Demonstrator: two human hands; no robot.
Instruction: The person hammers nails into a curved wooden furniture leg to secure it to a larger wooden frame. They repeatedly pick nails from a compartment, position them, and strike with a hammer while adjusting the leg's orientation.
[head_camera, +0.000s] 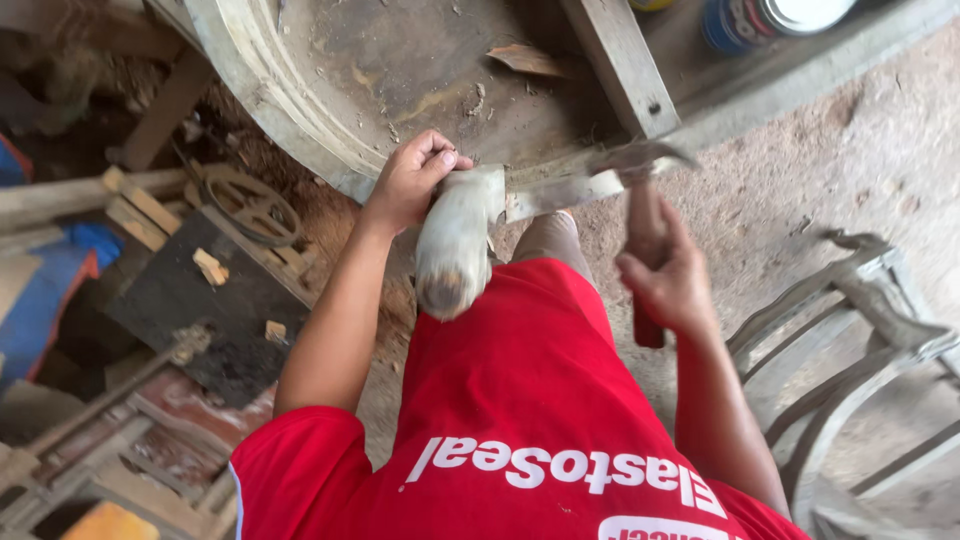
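Red shirt (520, 400) below; left fingers (425, 160) clamp the wooden leg (455, 240), its length toward me; right fingers (640, 275) grip the hammer (645, 200) just right.

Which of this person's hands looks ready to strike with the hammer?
The right hand, probably: it grips the hammer by its handle, head beside the round table's edge. The left hand steadies the wooden leg.

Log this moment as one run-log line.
left hand: grips pale rounded wooden leg | right hand: holds dark-handled claw hammer | hammer head at round grey wooden tabletop rim
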